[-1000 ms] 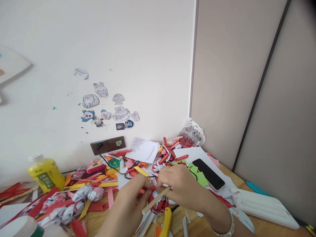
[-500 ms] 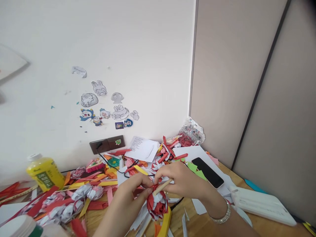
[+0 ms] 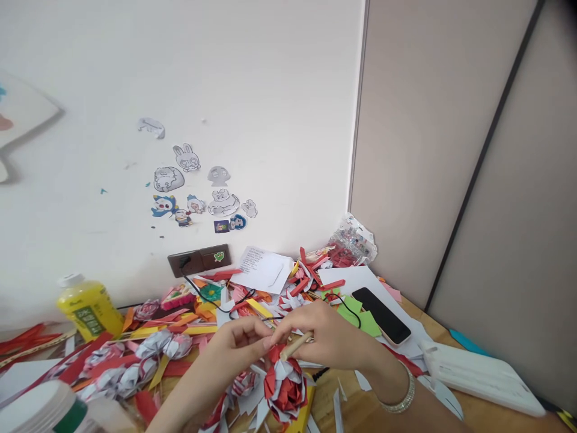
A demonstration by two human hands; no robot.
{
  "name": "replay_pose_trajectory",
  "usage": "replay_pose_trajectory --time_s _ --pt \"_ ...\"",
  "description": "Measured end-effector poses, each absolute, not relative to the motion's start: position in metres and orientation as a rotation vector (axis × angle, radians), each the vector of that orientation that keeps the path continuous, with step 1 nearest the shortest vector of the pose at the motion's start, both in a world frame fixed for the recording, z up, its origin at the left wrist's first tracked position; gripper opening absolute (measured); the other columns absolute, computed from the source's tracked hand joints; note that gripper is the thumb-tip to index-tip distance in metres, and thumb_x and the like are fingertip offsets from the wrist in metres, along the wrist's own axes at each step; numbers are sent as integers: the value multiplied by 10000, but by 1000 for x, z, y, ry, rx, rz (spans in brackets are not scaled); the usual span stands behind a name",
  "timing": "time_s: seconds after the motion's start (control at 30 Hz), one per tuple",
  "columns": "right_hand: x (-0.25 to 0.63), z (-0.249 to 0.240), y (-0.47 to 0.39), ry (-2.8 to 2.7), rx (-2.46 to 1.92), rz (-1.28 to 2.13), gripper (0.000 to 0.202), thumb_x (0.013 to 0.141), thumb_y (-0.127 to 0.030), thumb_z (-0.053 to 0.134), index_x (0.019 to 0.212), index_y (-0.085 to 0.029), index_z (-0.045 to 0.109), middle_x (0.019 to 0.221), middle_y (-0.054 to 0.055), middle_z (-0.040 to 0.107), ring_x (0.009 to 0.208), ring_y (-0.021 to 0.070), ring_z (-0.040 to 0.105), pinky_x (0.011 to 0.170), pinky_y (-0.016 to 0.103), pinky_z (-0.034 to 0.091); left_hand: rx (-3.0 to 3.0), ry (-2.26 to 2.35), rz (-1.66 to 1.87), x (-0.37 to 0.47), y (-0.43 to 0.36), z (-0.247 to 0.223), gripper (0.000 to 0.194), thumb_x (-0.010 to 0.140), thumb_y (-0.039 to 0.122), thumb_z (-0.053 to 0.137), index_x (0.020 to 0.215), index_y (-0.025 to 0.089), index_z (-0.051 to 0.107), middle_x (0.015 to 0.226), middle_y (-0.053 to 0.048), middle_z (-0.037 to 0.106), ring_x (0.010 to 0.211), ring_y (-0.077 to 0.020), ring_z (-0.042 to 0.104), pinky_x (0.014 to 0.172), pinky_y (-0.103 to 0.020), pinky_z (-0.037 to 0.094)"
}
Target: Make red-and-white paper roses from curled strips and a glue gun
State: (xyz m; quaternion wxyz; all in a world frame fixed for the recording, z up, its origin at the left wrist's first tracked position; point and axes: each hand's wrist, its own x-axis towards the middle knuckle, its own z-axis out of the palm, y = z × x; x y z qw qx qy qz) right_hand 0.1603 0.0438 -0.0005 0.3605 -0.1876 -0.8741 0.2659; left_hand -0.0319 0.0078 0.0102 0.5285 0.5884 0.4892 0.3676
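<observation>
A red and white folded paper flower hangs just below my hands, its layered petals facing me. My left hand pinches the flower's upper left edge between thumb and fingers. In my right hand is a pale wooden stick, its near end against the top of the flower. The right fingertips meet the left ones at that edge, and what lies between them is hidden. Under the flower lies a yellow tool, mostly covered, with a black cable near it.
Paper strips and scraps cover the table's back and left, with several paper flowers among them. A yellow bottle and a white-lidded jar stand left. A phone and a white device lie right.
The flower has turned and dropped slightly, so more of its petals face me. My hands have drawn closer together at its top edge. The view has shifted slightly left.
</observation>
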Motion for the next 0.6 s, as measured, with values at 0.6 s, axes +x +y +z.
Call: replay_pose_trajectory --time_s 0.6 --pt "163 3 45 -2318 -289 766 117 881 -246 577 842 -202 678 803 10 657 760 129 597 726 237 459 1625 1357 922 -25 -3 19 251 711 439 591 645 196 585 556 23 597 507 -130 516 485 -232 374"
